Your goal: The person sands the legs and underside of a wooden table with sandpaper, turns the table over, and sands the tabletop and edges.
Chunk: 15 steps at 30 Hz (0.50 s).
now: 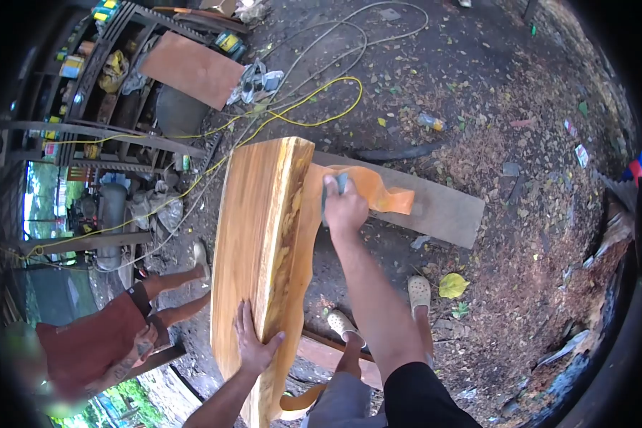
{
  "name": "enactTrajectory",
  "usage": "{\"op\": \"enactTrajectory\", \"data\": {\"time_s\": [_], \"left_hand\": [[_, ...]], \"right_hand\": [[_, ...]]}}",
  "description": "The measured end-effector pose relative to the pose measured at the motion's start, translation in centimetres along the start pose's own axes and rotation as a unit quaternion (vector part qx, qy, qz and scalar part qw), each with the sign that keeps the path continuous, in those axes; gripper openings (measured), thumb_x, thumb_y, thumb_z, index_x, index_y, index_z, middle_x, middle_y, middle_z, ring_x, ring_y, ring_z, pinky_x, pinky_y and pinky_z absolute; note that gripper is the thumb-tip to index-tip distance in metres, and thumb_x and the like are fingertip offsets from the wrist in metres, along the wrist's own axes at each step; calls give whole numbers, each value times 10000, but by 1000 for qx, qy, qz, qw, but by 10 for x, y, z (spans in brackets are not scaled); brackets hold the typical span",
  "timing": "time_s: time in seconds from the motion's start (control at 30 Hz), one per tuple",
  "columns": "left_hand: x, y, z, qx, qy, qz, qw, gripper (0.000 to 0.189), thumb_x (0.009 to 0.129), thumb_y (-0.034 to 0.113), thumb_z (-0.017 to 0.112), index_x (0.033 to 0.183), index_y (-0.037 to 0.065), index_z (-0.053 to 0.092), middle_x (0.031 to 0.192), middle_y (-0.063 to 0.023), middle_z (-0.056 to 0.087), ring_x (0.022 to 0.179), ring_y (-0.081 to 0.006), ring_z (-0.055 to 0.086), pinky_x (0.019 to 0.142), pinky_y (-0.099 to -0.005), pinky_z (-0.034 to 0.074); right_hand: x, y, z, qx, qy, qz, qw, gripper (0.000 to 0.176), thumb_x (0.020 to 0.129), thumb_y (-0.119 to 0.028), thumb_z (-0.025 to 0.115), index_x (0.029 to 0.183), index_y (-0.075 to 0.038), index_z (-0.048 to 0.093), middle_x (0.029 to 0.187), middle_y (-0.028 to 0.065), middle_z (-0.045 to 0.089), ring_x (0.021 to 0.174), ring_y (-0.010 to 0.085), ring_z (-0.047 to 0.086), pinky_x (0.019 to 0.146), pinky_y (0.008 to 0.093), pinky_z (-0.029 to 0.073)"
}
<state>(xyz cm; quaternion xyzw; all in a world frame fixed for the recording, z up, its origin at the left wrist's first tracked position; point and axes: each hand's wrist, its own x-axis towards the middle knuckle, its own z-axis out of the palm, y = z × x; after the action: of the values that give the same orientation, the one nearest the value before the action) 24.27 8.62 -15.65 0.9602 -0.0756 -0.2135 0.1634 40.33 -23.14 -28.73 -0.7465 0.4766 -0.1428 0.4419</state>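
A varnished wooden bench (253,214) lies tipped on its side, its broad seat facing left and its rough natural edge facing up. A curved orange-brown leg (396,200) sticks out to the right near its far end. My right hand (347,207) is closed on a small grey-green pad (342,182), perhaps sandpaper, pressed against the wood where the leg meets the seat. My left hand (258,346) rests on the near part of the bench with fingers spread, thumb across the edge. It holds nothing.
A grey board (449,210) lies on the leaf-strewn ground under the leg. Another person (96,328) in a dark red shirt stands at left. A yellow cord (321,89) and a grey hose (364,43) loop across the ground. Shelves with cans stand at upper left.
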Motion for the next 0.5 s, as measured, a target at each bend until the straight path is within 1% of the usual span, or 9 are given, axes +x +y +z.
{"op": "enactTrajectory", "data": {"time_s": [0.1,0.2,0.23,0.3,0.33,0.37,0.4,0.47,0.5], "left_hand": [[0,4,-1,3,-1,-12,1000,1226,784,384,906,1697,32,167,1715,-284,238,1608,-456,204,1315,-601,127],[1,2,-1,6,2,-2,1000,1223,786,386,904,1696,34,167,1712,-282,246,1606,-453,206,1317,-595,128],[0,1,-1,13,3,0,1000,1224,782,366,908,1697,38,165,1705,-285,253,1593,-460,226,1307,-582,164],[0,0,0,26,9,5,1000,1227,774,326,916,1700,48,162,1691,-290,268,1567,-473,265,1288,-554,235],[1,0,0,14,9,4,1000,1224,778,347,912,1699,43,166,1695,-289,265,1580,-465,243,1297,-567,203],[1,0,0,1,10,1,1000,1222,781,368,909,1697,38,170,1700,-288,262,1594,-458,221,1307,-580,170],[1,0,1,-11,10,-1,1000,1220,785,389,905,1696,34,174,1705,-287,259,1608,-451,198,1316,-593,138],[0,-1,0,0,4,0,1000,1220,784,386,906,1695,32,176,1705,-286,257,1608,-450,199,1315,-596,139],[1,-1,-1,6,3,2,1000,1219,784,385,906,1695,30,176,1705,-286,256,1608,-450,200,1314,-598,140]], "right_hand": [[-50,7,-2,91,-4,-77,993,383,959,-503,720,957,-122,748,773,169,732,718,431,720,667,528,563],[-27,7,-7,15,13,-82,996,396,963,-503,716,932,-108,735,769,172,730,720,435,718,676,543,558],[-8,5,-3,-35,-1,-37,999,386,963,-492,718,920,-109,733,760,178,728,706,441,713,679,557,555],[-1,1,2,-42,8,-12,999,388,956,-490,727,907,-104,733,756,183,726,705,439,714,681,553,555],[1,-2,1,-47,13,0,999,390,952,-488,731,901,-102,733,754,186,725,705,438,715,682,550,555],[-14,-1,5,10,26,-46,999,400,941,-487,743,889,-91,737,751,199,722,710,435,713,687,553,549],[-17,1,4,4,32,-79,996,402,939,-487,748,889,-89,738,753,194,723,715,427,714,686,549,548],[-22,6,4,-6,41,-139,989,406,933,-487,756,890,-84,741,757,186,725,727,412,716,684,542,547],[-6,14,16,-31,83,-131,987,389,927,-475,769,880,-89,746,758,159,718,722,394,705,682,536,545]]}}
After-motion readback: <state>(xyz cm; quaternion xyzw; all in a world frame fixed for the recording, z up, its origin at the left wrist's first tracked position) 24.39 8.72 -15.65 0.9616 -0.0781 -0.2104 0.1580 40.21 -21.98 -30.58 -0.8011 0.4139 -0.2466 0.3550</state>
